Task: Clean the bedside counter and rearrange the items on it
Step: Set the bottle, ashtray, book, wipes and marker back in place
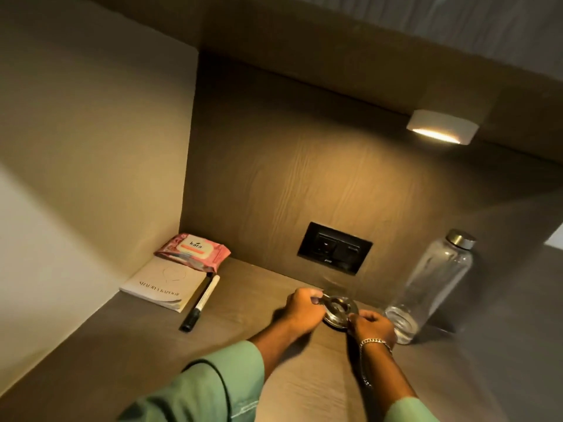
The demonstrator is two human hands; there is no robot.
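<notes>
Two hands work the counter [128, 354]: your left hand [304, 309] and right hand [373, 325] pinch opposite rims of a round metal dish [338, 309], fingers closed on it, at mid-counter. A chain bracelet [374, 342] circles your right wrist. Just right of the dish stands a clear bottle [432, 284], capped in metal. Left, a marker [201, 303] lies beside a booklet [164, 284], with a pink wipes pack [193, 249] partly on its far corner. Beyond, a black socket [334, 247] sits in the back panel, a lit lamp [441, 127] above.
</notes>
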